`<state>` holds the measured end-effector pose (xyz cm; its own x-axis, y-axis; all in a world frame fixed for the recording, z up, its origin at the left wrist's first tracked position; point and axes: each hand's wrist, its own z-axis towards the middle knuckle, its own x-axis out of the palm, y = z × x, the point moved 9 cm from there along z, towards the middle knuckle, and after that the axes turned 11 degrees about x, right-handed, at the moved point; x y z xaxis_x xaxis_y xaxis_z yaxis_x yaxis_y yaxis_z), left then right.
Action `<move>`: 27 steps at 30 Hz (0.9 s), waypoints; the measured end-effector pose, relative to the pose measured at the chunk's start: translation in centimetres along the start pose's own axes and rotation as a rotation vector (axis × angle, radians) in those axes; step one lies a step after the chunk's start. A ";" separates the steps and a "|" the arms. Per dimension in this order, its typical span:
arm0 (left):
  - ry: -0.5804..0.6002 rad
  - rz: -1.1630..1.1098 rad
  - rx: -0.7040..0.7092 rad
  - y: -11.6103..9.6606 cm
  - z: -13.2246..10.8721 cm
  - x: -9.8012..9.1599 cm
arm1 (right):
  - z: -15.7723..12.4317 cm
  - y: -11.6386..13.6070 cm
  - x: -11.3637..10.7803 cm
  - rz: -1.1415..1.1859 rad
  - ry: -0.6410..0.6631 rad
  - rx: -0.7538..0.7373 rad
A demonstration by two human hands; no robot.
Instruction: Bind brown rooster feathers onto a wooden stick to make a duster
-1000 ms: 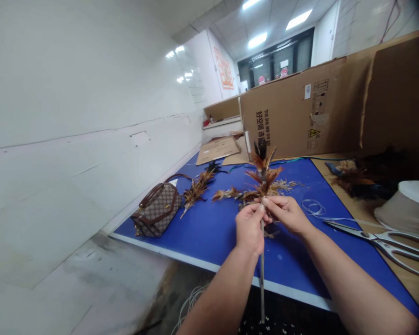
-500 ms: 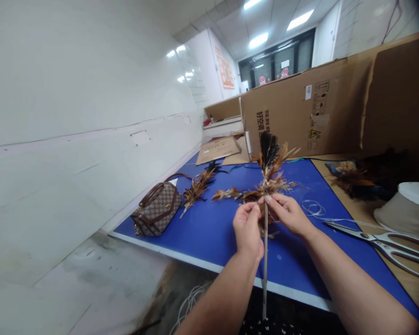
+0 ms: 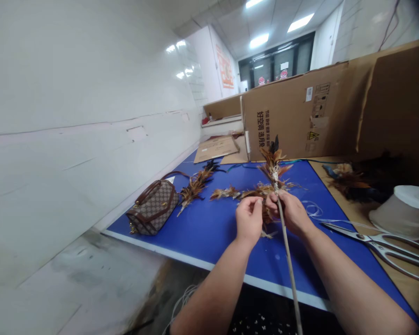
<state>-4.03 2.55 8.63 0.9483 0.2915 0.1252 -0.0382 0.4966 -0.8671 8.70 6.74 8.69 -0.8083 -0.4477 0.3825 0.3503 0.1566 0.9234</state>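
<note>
Right hand (image 3: 292, 211): fingers curled round feathered stick (image 3: 290, 267), being held below tuft (image 3: 273, 160), over blue table (image 3: 212, 242). Left hand (image 3: 250, 219): fingertips drawn together, now being kept clear; any thread untellable. Stick now being tilted, apparently being turned for binding.

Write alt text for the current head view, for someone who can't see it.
A person's right hand grips a thin stick topped with brown and black feathers; the left hand is beside it, above a blue tabletop. A patterned handbag and a feather bundle lie left, scissors and a white spool right.
</note>
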 end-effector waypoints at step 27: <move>-0.050 -0.238 -0.163 -1.8 2.0 1.2 | -0.7 -2.2 3.3 0.192 0.272 0.238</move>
<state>-3.44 3.63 11.29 0.9078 0.2243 0.3545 0.2384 0.4195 -0.8759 5.60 4.27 7.95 -0.5727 -0.6019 0.5565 0.3380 0.4450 0.8293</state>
